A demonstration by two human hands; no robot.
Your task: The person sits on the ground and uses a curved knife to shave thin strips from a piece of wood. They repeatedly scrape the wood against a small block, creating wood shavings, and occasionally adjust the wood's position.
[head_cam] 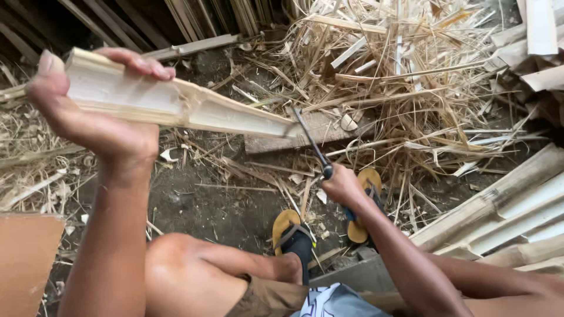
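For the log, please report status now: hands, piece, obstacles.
Left hand grips pale split bamboo piece. Right hand holds dark knife at its end. Nothing between.

Dark dirt ground [223,205], heaped dry bamboo shavings [399,88], split bamboo slats [505,211], flat wooden block [320,132]

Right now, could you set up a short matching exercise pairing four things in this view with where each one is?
Things:
1. bamboo piece
2. knife
3. sandals
4. shavings

Places:
A. heaped on the ground at the top of the view
B. on the feet, on the dirt
C. gripped in the left hand, raised
D. in the right hand, blade at the bamboo's end

Pairs: 1-C, 2-D, 3-B, 4-A
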